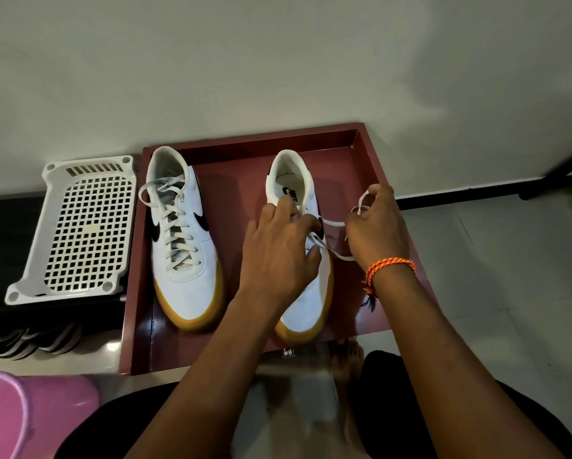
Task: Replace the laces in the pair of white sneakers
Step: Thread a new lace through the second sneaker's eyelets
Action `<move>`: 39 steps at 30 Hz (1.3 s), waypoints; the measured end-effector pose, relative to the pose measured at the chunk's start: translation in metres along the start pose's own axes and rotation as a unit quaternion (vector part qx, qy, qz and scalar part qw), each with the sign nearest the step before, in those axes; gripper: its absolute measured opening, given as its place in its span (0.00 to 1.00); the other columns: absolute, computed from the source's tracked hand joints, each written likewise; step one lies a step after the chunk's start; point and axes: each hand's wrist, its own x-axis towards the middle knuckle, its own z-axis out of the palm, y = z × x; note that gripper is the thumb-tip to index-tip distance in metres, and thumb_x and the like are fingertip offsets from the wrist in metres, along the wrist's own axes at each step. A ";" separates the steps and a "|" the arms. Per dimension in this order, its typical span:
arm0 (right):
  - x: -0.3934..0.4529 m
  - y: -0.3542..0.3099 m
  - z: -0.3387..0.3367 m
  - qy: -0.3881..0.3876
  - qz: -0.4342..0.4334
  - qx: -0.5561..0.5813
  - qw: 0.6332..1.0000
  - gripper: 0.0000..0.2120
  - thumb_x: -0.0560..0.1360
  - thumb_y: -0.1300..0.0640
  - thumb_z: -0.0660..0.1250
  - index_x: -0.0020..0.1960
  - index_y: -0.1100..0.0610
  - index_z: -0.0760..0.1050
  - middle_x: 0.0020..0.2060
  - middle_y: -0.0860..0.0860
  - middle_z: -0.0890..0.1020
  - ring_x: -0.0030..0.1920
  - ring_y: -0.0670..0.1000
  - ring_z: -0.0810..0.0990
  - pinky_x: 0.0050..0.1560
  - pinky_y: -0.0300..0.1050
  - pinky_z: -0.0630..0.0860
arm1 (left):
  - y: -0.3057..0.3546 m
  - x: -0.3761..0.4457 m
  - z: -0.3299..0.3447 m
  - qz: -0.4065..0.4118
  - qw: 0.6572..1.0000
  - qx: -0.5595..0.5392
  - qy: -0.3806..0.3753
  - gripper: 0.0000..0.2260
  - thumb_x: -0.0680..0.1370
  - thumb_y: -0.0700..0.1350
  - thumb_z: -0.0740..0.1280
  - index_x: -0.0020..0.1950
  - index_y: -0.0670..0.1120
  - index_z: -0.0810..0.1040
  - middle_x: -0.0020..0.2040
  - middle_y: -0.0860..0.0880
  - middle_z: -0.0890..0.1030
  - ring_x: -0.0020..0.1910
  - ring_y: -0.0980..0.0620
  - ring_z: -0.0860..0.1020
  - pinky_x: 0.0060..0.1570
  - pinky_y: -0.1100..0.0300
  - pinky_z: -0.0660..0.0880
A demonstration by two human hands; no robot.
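Note:
Two white sneakers with tan soles stand in a dark red tray (360, 154), toes toward me. The left sneaker (185, 240) is fully laced with a whitish lace (175, 226). On the right sneaker (306, 303), my left hand (278, 256) rests over the tongue and eyelets, fingers pressing on the shoe and hiding most of its lacing. My right hand (377, 226), with an orange cord bracelet at the wrist, pinches a white lace (334, 223) that runs from the shoe's eyelets out to the right.
A white perforated plastic basket (79, 230) lies left of the tray on a dark shelf. A pink plastic tub (29, 412) sits at bottom left. My bare foot (347, 359) is on the tiled floor below the tray. A black bar (556, 183) runs along the wall at right.

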 end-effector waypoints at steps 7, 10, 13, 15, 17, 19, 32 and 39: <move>0.003 -0.004 0.001 -0.033 -0.140 0.061 0.988 0.12 0.82 0.60 0.65 0.50 0.48 0.85 0.49 0.47 0.84 0.46 0.48 0.83 0.51 0.49 0.82 | -0.003 0.008 -0.004 -0.111 0.962 -0.232 0.088 0.06 0.80 0.46 0.74 0.54 0.52 0.89 0.47 0.55 0.86 0.46 0.55 0.84 0.45 0.49 0.82; -0.003 -0.008 0.002 -0.176 -0.181 0.125 0.960 0.11 0.83 0.61 0.66 0.54 0.53 0.86 0.36 0.39 0.83 0.39 0.41 0.81 0.47 0.43 0.81 | -0.015 0.011 -0.019 -0.161 0.886 -0.424 0.094 0.07 0.80 0.45 0.76 0.56 0.45 0.90 0.48 0.52 0.89 0.47 0.54 0.87 0.50 0.49 0.85; -0.011 -0.013 0.010 -0.246 -0.189 0.148 0.939 0.08 0.83 0.61 0.66 0.51 0.58 0.84 0.28 0.46 0.78 0.32 0.48 0.76 0.39 0.49 0.75 | -0.019 0.005 -0.036 -0.186 0.818 -0.540 0.067 0.05 0.80 0.40 0.75 0.54 0.42 0.89 0.42 0.49 0.88 0.37 0.57 0.82 0.41 0.64 0.79; -0.011 -0.013 0.012 -0.263 -0.182 0.163 0.933 0.07 0.83 0.61 0.67 0.50 0.59 0.83 0.29 0.49 0.78 0.32 0.50 0.75 0.39 0.49 0.74 | -0.025 0.002 -0.039 -0.218 0.787 -0.574 0.059 0.04 0.80 0.40 0.75 0.53 0.44 0.89 0.36 0.50 0.85 0.32 0.54 0.74 0.35 0.64 0.74; -0.010 -0.015 0.009 -0.259 -0.182 0.161 0.935 0.05 0.82 0.61 0.69 0.50 0.57 0.85 0.30 0.50 0.80 0.32 0.53 0.77 0.40 0.51 0.77 | -0.034 0.002 -0.041 -0.247 0.762 -0.595 0.063 0.03 0.79 0.42 0.75 0.50 0.45 0.90 0.34 0.48 0.81 0.31 0.53 0.72 0.33 0.63 0.72; -0.007 -0.011 0.006 -0.246 -0.188 0.143 0.940 0.04 0.81 0.60 0.71 0.49 0.56 0.85 0.27 0.49 0.78 0.30 0.51 0.74 0.38 0.51 0.76 | -0.039 0.003 -0.044 -0.271 0.733 -0.621 0.064 0.04 0.79 0.43 0.75 0.49 0.45 0.89 0.34 0.48 0.78 0.31 0.54 0.72 0.33 0.64 0.71; -0.037 -0.025 0.028 -0.173 -0.264 0.123 0.941 0.09 0.84 0.51 0.67 0.63 0.48 0.78 0.30 0.48 0.80 0.31 0.47 0.78 0.36 0.44 0.76 | -0.042 0.007 -0.053 -0.281 0.699 -0.655 0.049 0.11 0.77 0.47 0.75 0.56 0.44 0.89 0.38 0.47 0.78 0.35 0.56 0.73 0.38 0.64 0.69; -0.015 -0.024 -0.007 -0.347 -0.194 0.197 0.896 0.06 0.81 0.64 0.71 0.50 0.66 0.85 0.35 0.64 0.81 0.27 0.44 0.72 0.29 0.35 0.67 | -0.041 0.009 -0.057 -0.294 0.656 -0.692 0.068 0.10 0.79 0.43 0.73 0.58 0.41 0.87 0.38 0.53 0.81 0.35 0.60 0.75 0.34 0.69 0.70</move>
